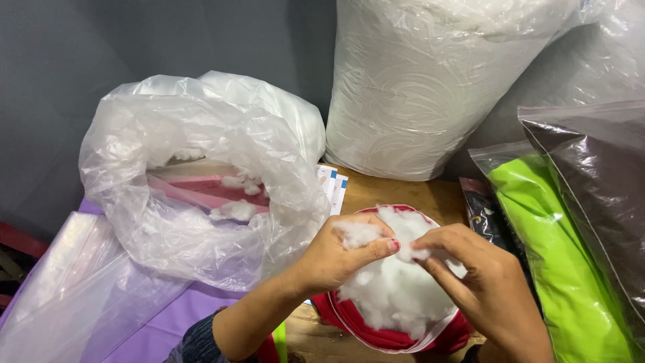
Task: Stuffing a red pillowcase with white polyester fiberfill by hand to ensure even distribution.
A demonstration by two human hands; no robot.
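From the head view, the left hand (336,259) and right hand (480,282) each pinched white stuffing (396,289), fingers clamped on tufts above a red fabric shell (376,333) on the wooden table (403,195). A crumpled clear plastic bag (201,181) crowded the left side. A large white sack (430,87) stood behind; packaged green fabric (557,262) lay just right.
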